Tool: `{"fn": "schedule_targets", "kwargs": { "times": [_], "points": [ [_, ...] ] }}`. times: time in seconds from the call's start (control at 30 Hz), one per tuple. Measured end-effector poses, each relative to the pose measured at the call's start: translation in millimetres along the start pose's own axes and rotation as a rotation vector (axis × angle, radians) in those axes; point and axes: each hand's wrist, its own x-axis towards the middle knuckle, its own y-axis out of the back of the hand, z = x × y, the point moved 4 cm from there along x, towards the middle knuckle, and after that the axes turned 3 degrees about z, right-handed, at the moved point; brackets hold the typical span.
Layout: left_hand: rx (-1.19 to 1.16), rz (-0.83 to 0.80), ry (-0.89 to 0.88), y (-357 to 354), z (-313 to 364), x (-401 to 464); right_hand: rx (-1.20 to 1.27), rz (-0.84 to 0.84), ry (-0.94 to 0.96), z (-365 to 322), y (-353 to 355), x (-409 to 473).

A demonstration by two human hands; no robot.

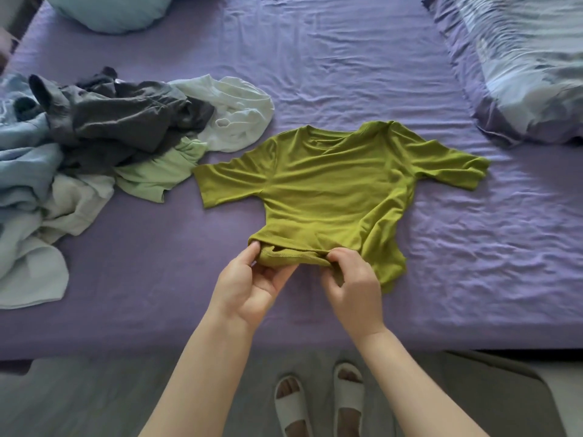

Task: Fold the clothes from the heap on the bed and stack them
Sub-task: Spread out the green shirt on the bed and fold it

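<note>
Starting at the left, the heap (79,159) of unfolded clothes sprawls on the purple sheet (347,58) of the bed: pale blue fabric at the edge, a dark grey garment (120,121) on top, a white piece (243,111) behind it and a light green one (157,178) at its near side. Just beside the heap, the olive-green T-shirt (331,184) lies spread flat with its neckline away from me and both short sleeves out to the sides; the left sleeve nearly reaches the light green piece. My left hand (252,285) pinches the bunched hem at the shirt's near left corner, thumb on top and fingers curled under the cloth. My right hand (353,285) grips the same rolled hem a little further right, fingers closed over the fabric, while the shirt's right bottom corner hangs loose past it. Further right, a striped blue-and-lilac pillow (530,74) rests on the sheet, well apart from the shirt.
</note>
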Motion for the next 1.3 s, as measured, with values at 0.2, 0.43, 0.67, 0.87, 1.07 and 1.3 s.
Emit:
{"fn": "schedule_targets", "kwargs": {
  "times": [0.2, 0.43, 0.67, 0.87, 1.07, 1.3],
  "points": [
    [0.62, -0.076, -0.397, 34.1, 15.5, -6.6, 0.384, -0.236, -0.175, 24.4, 27.2, 8.9],
    [0.906, -0.168, -0.217, 81.0, 8.4, -12.2, 0.598, -0.705, -0.46, 41.8, 32.0, 0.1],
    [1.793, 0.015, -0.237, 142.0, -24.0, 30.8, 0.087, -0.965, -0.332, 65.8, -27.7, -64.8],
    [1.996, -0.09, -0.376, 134.6, -68.3, 66.2, -0.057, -0.393, -0.531, 126.2, 8.9, -73.4],
    [2.165, -0.285, -0.542, 62.6, -124.6, 106.1, -0.145, -0.217, -0.681, 189.2, 28.0, -34.0],
    [2.224, -0.338, -0.585, 19.9, -155.9, 131.1, 0.011, -0.271, -0.727, 208.3, 11.5, -14.0]
  ]
}}
